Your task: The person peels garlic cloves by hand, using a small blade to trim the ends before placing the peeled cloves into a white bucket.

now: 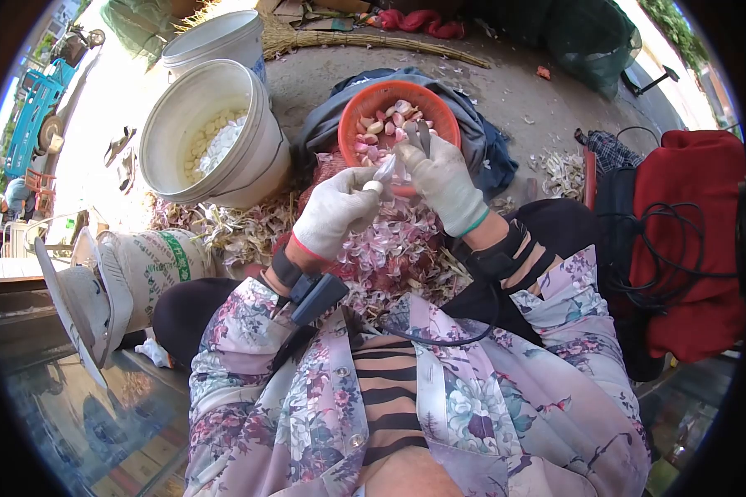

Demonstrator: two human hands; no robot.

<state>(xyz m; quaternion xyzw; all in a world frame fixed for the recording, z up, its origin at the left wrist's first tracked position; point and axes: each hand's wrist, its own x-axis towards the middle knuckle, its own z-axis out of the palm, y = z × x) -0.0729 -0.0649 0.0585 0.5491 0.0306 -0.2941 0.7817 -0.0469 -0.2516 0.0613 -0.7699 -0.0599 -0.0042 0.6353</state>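
My left hand (pixel 333 214), in a white glove with a red cuff edge, pinches a pale garlic clove (pixel 373 186) between thumb and fingers. Close beside it, my right hand (pixel 448 184), gloved with a green cuff edge, is closed around a small knife (pixel 423 136) whose grey blade points up and away. A piece of thin, papery skin (pixel 394 172) shows between the hands. Just beyond them, an orange bowl (pixel 453 124) holds pinkish unpeeled garlic cloves (pixel 376 127). Loose garlic skins (pixel 387 253) lie heaped below my hands, over red mesh.
At the left, a white bucket (pixel 153 157) holds peeled cloves; another bucket (pixel 215 35) stands behind it. A hat (pixel 87 290) rests against a printed sack (pixel 167 261). Red cloth (pixel 680 240) with black cable lies right. A straw broom (pixel 331 39) lies at the back.
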